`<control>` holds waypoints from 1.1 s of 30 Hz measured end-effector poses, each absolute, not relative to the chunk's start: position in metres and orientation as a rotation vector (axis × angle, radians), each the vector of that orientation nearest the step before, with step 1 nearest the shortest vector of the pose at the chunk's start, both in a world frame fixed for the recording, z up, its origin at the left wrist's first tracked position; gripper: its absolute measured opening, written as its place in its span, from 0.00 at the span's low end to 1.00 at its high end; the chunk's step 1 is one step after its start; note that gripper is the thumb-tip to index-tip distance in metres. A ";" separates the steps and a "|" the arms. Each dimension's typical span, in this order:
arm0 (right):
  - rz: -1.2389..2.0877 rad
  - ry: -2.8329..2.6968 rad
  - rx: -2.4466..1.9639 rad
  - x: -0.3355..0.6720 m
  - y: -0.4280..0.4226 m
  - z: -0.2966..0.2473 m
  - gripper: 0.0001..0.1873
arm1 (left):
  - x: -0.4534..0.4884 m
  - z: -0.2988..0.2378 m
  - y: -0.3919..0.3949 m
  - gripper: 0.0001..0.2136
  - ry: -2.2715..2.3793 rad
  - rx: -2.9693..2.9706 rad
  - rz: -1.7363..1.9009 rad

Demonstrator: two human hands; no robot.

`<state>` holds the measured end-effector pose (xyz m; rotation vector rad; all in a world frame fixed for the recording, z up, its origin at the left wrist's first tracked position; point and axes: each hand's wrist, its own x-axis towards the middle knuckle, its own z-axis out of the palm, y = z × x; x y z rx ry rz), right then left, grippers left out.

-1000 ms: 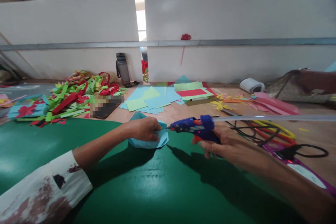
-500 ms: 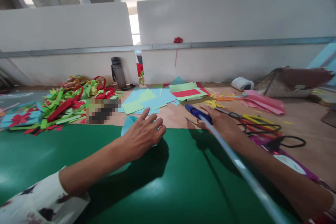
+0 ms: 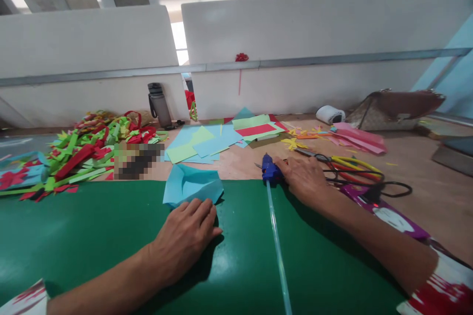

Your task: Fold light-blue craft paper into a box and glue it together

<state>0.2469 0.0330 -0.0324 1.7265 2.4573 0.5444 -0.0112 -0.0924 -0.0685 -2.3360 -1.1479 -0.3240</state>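
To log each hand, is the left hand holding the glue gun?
No, the left hand is at the folded blue paper, with the glue gun at the right hand.

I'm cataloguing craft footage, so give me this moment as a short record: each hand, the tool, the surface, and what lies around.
left hand: at the near edge of a blue paper box; grip unclear
right hand: at the glue gun; grip partly hidden
glue stick: extends from the gun toward the person
surface: green mat in front, brown tabletop beyond
left side: pile of paper strips
behind: paper sheets, bottle
right side: power strip, handbag
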 end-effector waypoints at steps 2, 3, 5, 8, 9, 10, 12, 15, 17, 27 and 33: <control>0.530 2.455 1.685 0.248 0.033 -0.033 0.26 | -0.011 -0.074 -0.090 0.16 -1.251 -2.358 -0.275; 0.523 2.451 1.664 0.249 0.032 -0.033 0.26 | -0.010 -0.074 -0.089 0.17 -1.299 -2.374 -0.250; 0.536 2.442 1.630 0.250 0.028 -0.031 0.26 | -0.010 -0.072 -0.087 0.18 -1.387 -2.419 -0.191; 0.657 2.464 1.609 0.245 0.018 -0.022 0.22 | -0.008 -0.067 -0.085 0.17 -1.478 -2.476 -0.132; 0.692 2.497 1.611 0.241 0.014 -0.018 0.19 | -0.008 -0.066 -0.085 0.16 -1.487 -2.490 -0.125; 0.697 2.546 1.634 0.236 0.011 -0.014 0.16 | -0.008 -0.065 -0.085 0.15 -1.484 -2.500 -0.125; 0.478 2.781 1.623 0.220 0.008 -0.008 0.15 | -0.008 -0.066 -0.085 0.13 -1.458 -2.511 -0.134; -0.584 3.143 1.364 0.189 0.015 -0.009 0.23 | -0.010 -0.069 -0.085 0.11 -1.397 -2.509 -0.161; -1.015 3.147 1.288 0.169 0.026 -0.018 0.24 | -0.012 -0.071 -0.086 0.10 -1.344 -2.520 -0.189; -1.370 2.992 1.235 0.146 0.042 -0.054 0.07 | -0.029 -0.027 -0.077 0.22 -1.521 -2.137 -0.467; -1.416 2.851 1.210 0.152 0.033 -0.047 0.05 | -0.030 -0.011 -0.054 0.15 -1.830 -2.457 -0.202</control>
